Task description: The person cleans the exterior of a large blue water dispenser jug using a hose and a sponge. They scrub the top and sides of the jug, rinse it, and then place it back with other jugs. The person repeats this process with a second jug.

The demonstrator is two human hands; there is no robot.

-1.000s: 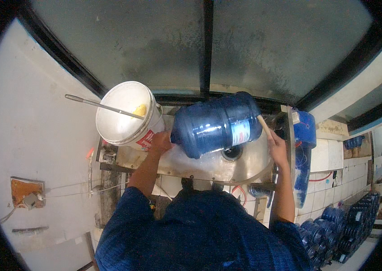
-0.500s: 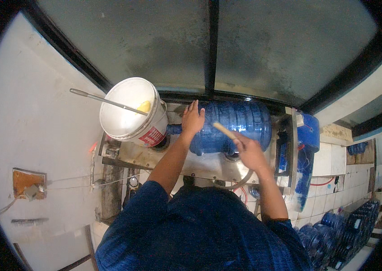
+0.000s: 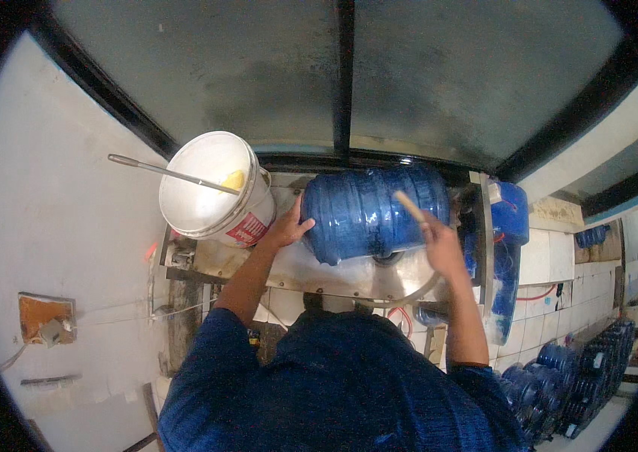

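Observation:
A large blue water jug (image 3: pixel 379 215) lies on its side across the metal counter, its neck end toward the left. My left hand (image 3: pixel 289 224) is closed round that end, thumb on the near side; the neck itself is hidden behind it. In my right hand (image 3: pixel 439 242) is a pale hose (image 3: pixel 409 206), its end pointing up and left over the jug's ribbed side. The hose appears to run down from behind my wrist along the counter's near edge. Left of the jug, a white bucket (image 3: pixel 202 188) leans tilted, with a metal-handled rod (image 3: pixel 172 175) and something yellow (image 3: pixel 234 181) inside.
Dark-framed glass panes (image 3: pixel 424 83) rise behind the metal counter (image 3: pixel 292 265). A blue plastic container (image 3: pixel 509 211) stands at the counter's right end. Several blue jugs (image 3: pixel 537 377) stand on the floor at the lower right. A white wall (image 3: pixel 85 196) borders the left side.
My left hand has moved left and down from the jug's top to its neck end. The jug looks turned slightly. My right hand has shifted right and up with the hose.

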